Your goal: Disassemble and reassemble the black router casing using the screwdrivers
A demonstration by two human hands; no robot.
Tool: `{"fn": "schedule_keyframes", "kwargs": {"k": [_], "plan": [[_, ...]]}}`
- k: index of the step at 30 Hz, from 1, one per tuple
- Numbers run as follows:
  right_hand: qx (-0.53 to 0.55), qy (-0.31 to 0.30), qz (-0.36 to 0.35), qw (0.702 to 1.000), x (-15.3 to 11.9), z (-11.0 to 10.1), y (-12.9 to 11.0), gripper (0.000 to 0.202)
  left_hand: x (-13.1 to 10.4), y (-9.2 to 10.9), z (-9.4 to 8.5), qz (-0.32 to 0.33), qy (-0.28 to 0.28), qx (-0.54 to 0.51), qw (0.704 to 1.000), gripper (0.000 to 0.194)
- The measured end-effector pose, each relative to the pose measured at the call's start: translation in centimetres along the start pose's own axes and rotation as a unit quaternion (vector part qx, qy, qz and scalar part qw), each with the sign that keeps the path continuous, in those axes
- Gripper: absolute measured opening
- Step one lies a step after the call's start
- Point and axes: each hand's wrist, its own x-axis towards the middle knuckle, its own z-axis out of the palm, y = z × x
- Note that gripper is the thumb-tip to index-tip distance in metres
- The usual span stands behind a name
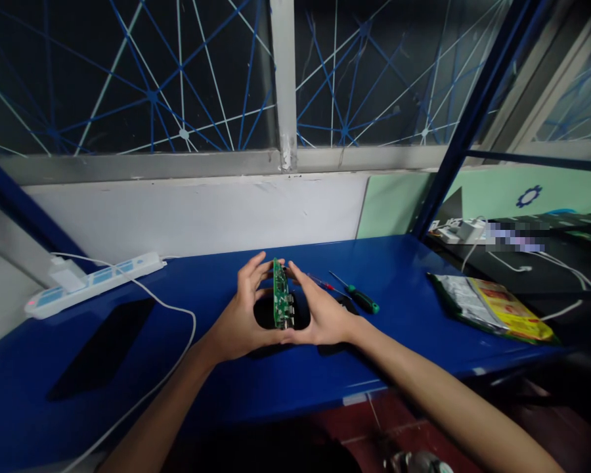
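Observation:
A green circuit board (280, 295) stands on edge between my two hands above the blue table, with metal connectors along its near side. My left hand (246, 312) grips it from the left, thumb at the near bottom end and fingers toward the far end. From the right, my right hand (322, 309) holds the same board, its fingertips at the far top and its thumb at the near bottom. Beneath the hands lies a dark object, mostly hidden. Just right of my right hand are a green-handled screwdriver (362, 297) and a thin red screwdriver (328, 285).
A white power strip (101, 284) with a plugged-in charger sits at the left; its white cable (190, 341) curves across the blue table (217, 401). A flat black panel (103, 345) lies nearby. At the right rests a yellow and silver packet (495, 305). A blue post (465, 125) rises behind.

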Motion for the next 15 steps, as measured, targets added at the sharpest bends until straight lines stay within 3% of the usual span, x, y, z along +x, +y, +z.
{"fn": "schedule_keyframes", "kwargs": {"k": [4, 11, 15], "plan": [[-0.013, 0.007, 0.025, 1.0, -0.1, 0.0, 0.1, 0.131, -0.5, -0.4, -0.3, -0.019, -0.009, -0.01, 1.0, 0.121], [-0.032, 0.029, 0.042, 0.998, 0.0, 0.2, 0.6, 0.133, -1.6, -1.6, -1.0, -0.033, 0.056, 0.019, 0.998, 0.118], [-0.045, 0.016, 0.045, 0.998, 0.1, -0.1, 0.4, 0.131, -2.1, -1.7, -1.6, -0.01, 0.061, 0.049, 0.997, 0.113]]}}
